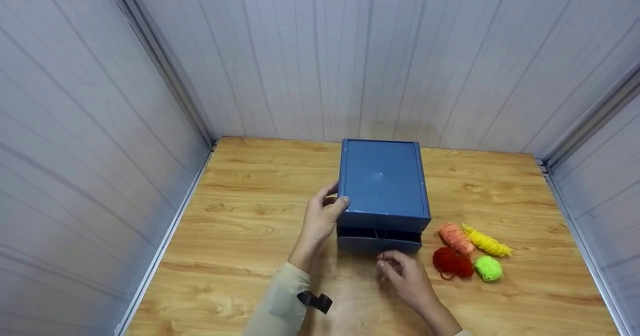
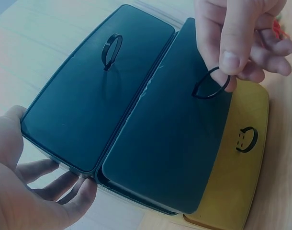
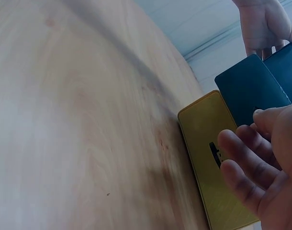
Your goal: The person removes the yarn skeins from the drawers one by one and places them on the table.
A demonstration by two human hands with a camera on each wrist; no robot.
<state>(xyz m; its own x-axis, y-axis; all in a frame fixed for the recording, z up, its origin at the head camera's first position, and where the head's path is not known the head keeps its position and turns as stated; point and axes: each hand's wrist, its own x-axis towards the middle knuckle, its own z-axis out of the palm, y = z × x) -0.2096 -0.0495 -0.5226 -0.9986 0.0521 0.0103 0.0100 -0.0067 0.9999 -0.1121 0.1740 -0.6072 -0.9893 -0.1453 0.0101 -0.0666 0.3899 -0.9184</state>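
Observation:
A small blue drawer cabinet point(image 1: 385, 176) stands on the wooden table, its front facing me. My left hand point(image 1: 320, 216) grips its left side near the front corner, thumb on the top edge. In the left wrist view the upper drawer point(image 2: 79, 110) is flush with the frame and has a black loop. Below it the middle blue drawer point(image 2: 160, 143) sticks out a little, leaving a dark gap above. My right hand point(image 1: 407, 281) pinches that drawer's black loop pull point(image 2: 203, 98) between thumb and finger. The lowest drawer, a yellow one point(image 2: 232, 182), is closed.
Right of the cabinet lie a salmon yarn bundle point(image 1: 456, 239), a yellow yarn skein point(image 1: 489, 241), a dark red yarn bundle point(image 1: 452, 262) and a lime green yarn ball point(image 1: 488, 268). Pale panel walls point(image 1: 320, 61) enclose the wooden table point(image 1: 240, 256) at the back and sides.

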